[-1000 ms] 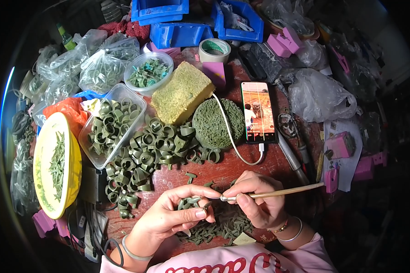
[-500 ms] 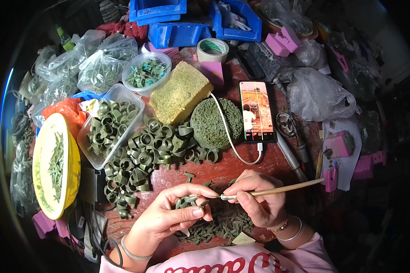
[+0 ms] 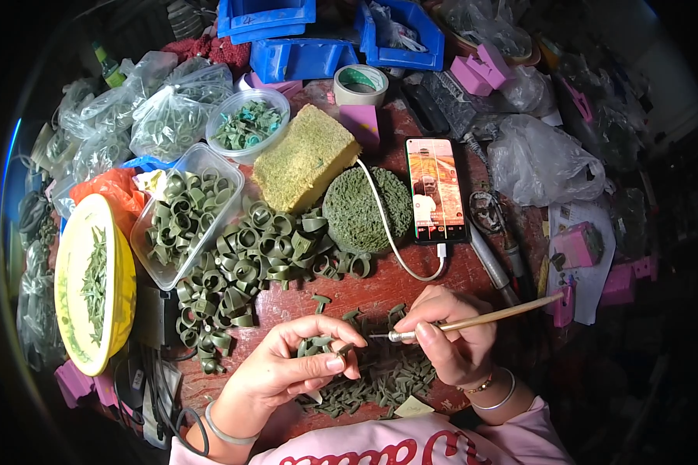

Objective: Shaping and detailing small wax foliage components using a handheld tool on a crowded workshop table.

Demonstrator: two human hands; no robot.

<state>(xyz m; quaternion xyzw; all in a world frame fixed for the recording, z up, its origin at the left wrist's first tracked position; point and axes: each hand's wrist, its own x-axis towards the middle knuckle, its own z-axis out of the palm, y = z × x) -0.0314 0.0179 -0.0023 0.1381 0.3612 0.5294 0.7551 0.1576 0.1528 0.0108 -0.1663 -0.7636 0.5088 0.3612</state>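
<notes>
My right hand (image 3: 451, 337) is closed round a slim wooden-handled tool (image 3: 512, 311). The tool's metal ferrule and thin tip point left at my left fingers. My left hand (image 3: 287, 358) pinches a small dark green piece (image 3: 346, 350) between thumb and fingers, and more such pieces show behind the thumb; their exact form is partly hidden. Beneath both hands spreads a heap of small green strips (image 3: 388, 384) on the red table. Beyond my left hand lies a pile of green ring-shaped pieces (image 3: 233, 271).
A clear tub (image 3: 239, 186) holds more rings; a yellow basin (image 3: 124, 310) with green strips stands at left. Farther back are a yellow sponge block (image 3: 306, 159), a round green pad (image 3: 368, 211) and a phone (image 3: 437, 190) with a white cable (image 3: 388, 225). Blue bins (image 3: 304, 60) line the far side.
My right hand has shifted slightly right, drawing the tool's tip back from my left fingers, and the handle's far end has risen. My left hand has barely moved.
</notes>
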